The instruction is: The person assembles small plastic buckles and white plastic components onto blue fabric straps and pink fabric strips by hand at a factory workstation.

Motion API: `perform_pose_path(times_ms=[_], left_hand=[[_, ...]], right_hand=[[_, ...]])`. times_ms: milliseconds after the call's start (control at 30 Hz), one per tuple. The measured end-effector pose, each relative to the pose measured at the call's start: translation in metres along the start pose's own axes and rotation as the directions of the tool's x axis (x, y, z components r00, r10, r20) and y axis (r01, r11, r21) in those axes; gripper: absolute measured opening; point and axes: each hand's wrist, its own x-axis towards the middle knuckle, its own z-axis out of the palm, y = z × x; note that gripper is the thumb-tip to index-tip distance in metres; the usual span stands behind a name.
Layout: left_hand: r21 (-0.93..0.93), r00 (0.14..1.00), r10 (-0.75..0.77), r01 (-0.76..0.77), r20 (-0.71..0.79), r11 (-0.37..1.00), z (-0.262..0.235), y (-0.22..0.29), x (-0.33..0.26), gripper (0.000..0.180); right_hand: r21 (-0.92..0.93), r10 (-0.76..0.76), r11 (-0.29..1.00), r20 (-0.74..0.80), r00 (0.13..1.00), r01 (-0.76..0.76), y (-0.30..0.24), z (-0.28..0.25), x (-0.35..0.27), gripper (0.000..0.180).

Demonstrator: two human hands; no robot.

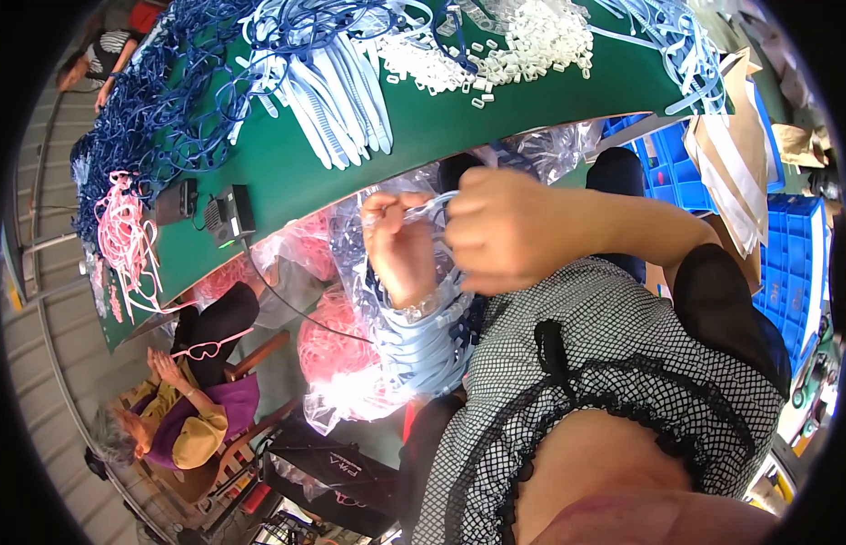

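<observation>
Checked dress [587, 304] sits closest; beyond it, right hand [500, 232] curls closed around a pale-blue strap [437, 202], which lies between both hands, near a strap bundle [423, 350]. Left hand [400, 245] bends its fingers beside the strap; can't tell if they pinch. Step looks like strap adjusting; next move likely calls for steady tension.

The right hand [500, 232] is blurred and hides part of the light-blue strap [434, 203] at the left hand [400, 250] — its end is lost. Nearer than the left hand, light-blue coils [423, 350] cover the forearm; beyond both, the upper edge crops the table [278, 177].
</observation>
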Motion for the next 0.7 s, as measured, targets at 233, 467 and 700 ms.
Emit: perform_pose_path(times_ms=[233,467,700], left_hand=[[0.203,0.869,-0.448,0.487,-0.208,0.850,0.018,-0.003,-0.013,0.027],[-0.138,0.916,-0.381,0.364,-0.129,0.921,-0.001,-0.003,-0.014,0.022],[-0.050,0.939,-0.324,0.331,0.116,0.942,0.018,-0.011,-0.021,0.033]], right_hand=[[-0.104,-0.218,0.951,0.443,0.870,0.291,-0.014,0.062,0.015,0.021],[0.045,-0.040,0.998,-0.099,0.994,0.045,0.046,0.037,0.046,0.017],[-0.336,0.318,0.897,0.039,0.947,-0.287,0.149,0.044,0.057,0.021]])
